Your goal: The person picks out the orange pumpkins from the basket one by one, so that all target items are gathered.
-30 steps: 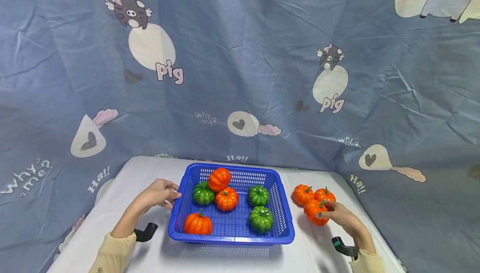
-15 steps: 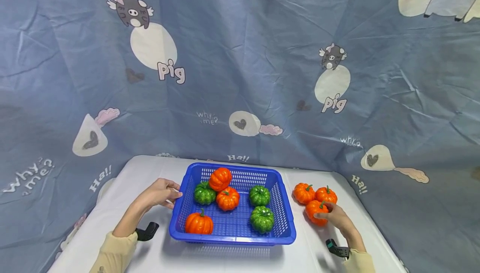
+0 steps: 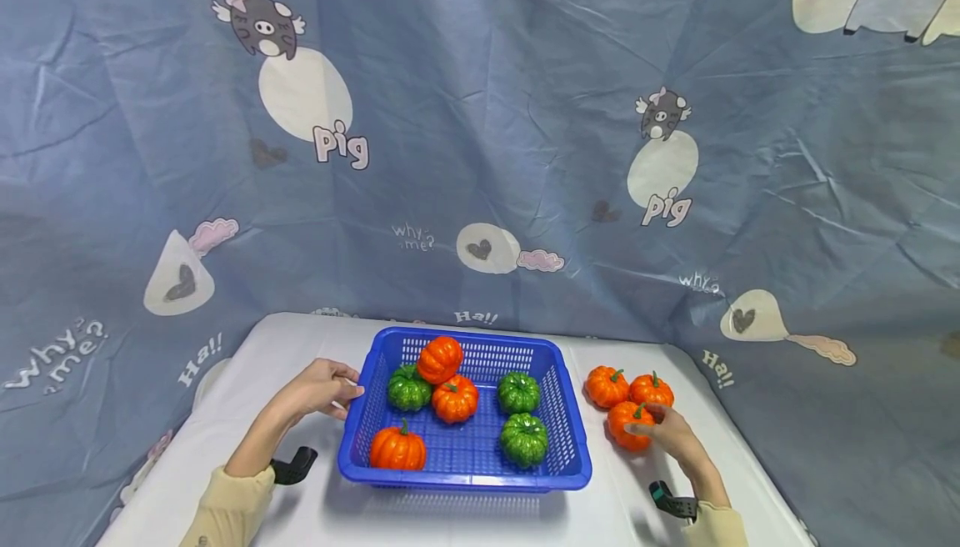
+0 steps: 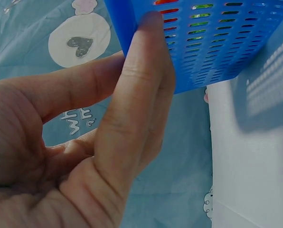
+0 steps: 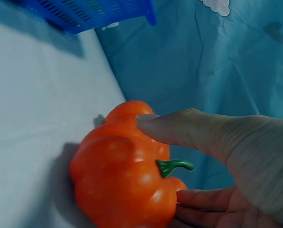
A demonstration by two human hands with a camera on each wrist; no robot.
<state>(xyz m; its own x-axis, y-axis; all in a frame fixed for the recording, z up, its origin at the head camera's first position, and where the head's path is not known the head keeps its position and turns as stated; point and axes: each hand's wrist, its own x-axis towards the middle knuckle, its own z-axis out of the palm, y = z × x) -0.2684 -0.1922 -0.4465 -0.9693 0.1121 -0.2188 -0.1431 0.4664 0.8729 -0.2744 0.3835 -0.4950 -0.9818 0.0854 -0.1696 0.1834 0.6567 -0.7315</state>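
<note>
My left hand [image 3: 318, 388] pinches the left rim of a blue plastic basket [image 3: 465, 479]; the left wrist view has its fingers along the slotted wall [image 4: 212, 42]. To the right of the basket, my right hand [image 3: 677, 437] holds a small orange pumpkin [image 3: 627, 427] with a green stem. The thumb lies across one side of that pumpkin in the right wrist view, and the other fingers are partly hidden behind it. Two more orange pumpkins, one on the left [image 3: 604, 387] and one on the right [image 3: 651, 391], sit just beyond it.
Inside the basket are several pumpkins, among them a green one [image 3: 523, 440] at the right and an orange one [image 3: 397, 449] at the front left. One orange pumpkin [image 3: 440, 358] rests on top of others. A patterned blue cloth [image 3: 420, 155] hangs behind the white table [image 3: 300, 505].
My right hand and forearm have shifted slightly left, and the pumpkin in its grasp has edged left too. The left hand stays at the basket rim.
</note>
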